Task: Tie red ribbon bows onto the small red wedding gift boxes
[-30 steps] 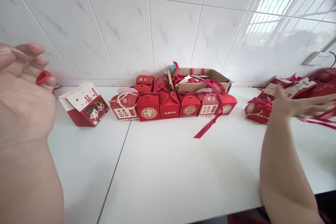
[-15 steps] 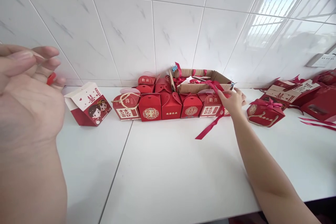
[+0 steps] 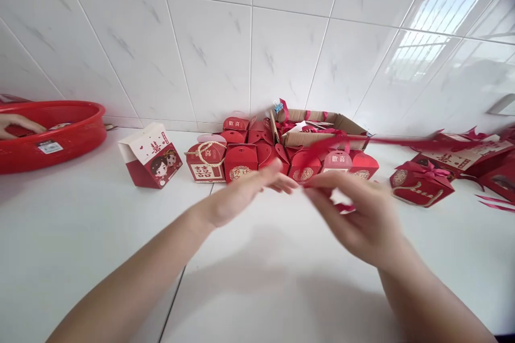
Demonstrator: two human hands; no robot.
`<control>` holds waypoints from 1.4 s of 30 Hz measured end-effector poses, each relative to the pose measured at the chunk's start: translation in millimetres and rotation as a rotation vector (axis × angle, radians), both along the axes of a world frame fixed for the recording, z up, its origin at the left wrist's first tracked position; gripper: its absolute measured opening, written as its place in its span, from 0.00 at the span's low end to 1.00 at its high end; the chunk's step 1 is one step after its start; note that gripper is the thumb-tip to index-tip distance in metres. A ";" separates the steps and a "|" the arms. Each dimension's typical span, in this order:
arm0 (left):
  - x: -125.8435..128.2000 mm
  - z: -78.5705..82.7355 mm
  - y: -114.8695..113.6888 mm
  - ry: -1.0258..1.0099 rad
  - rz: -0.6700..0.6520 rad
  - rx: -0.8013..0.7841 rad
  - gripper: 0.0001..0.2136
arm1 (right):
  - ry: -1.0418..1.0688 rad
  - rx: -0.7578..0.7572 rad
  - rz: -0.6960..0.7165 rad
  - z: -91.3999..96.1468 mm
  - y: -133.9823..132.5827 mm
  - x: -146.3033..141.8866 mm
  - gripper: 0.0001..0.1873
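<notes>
Smooth tabletop (image 3: 281,257), slender ribbon (image 3: 422,143) in right grip (image 3: 368,220)

Open tabletop (image 3: 330,305) lies under your left hand (image 3: 245,190) and right hand (image 3: 362,214), toward you and outward beside both forearms. Just beyond your hands, a tight row of red gift boxes (image 3: 241,156) blocks the way, backed by a cardboard box (image 3: 346,125) and tiled wall (image 3: 217,53). Left of your left hand stand a white-and-red box (image 3: 151,158) and, farther out, a red basin (image 3: 82,139). Beyond your right hand, a blurred red ribbon (image 3: 410,143) crosses above the narrow gap before a bow-topped box (image 3: 418,192).
</notes>
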State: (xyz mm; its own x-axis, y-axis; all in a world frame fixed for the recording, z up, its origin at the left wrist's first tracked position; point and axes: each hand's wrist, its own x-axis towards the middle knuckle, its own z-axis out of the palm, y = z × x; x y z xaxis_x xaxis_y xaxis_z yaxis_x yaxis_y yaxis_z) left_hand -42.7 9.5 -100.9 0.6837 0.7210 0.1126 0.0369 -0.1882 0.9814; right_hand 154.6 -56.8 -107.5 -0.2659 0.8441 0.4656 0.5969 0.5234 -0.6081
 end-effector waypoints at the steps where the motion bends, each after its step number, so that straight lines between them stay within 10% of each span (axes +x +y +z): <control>1: 4.9 -4.7 -4.9 0.048 -0.092 -0.026 0.21 | -0.052 -0.034 0.070 -3.6 3.0 -8.0 0.08; 16: 7.2 -17.0 -3.2 0.113 0.217 0.049 0.20 | -0.417 -0.153 0.205 -9.4 28.2 -0.2 0.15; 21: 6.5 -17.4 -12.3 0.294 0.130 0.103 0.21 | 0.004 -0.136 0.042 -10.6 26.6 -6.6 0.19; 27: 7.2 -4.3 -34.6 0.522 0.032 0.111 0.19 | 0.549 -0.571 0.410 -20.1 26.9 -23.1 0.10; 33: -24.1 -4.8 -11.2 0.663 0.421 0.429 0.14 | 0.932 -0.276 0.199 0.2 22.2 1.5 0.03; 38: -71.8 -32.2 28.2 1.292 0.862 0.717 0.13 | 1.133 -0.042 0.143 24.3 15.4 33.8 0.06; 42: -95.4 -50.5 47.7 1.498 0.876 0.817 0.16 | 1.169 0.045 0.084 34.0 9.8 41.6 0.10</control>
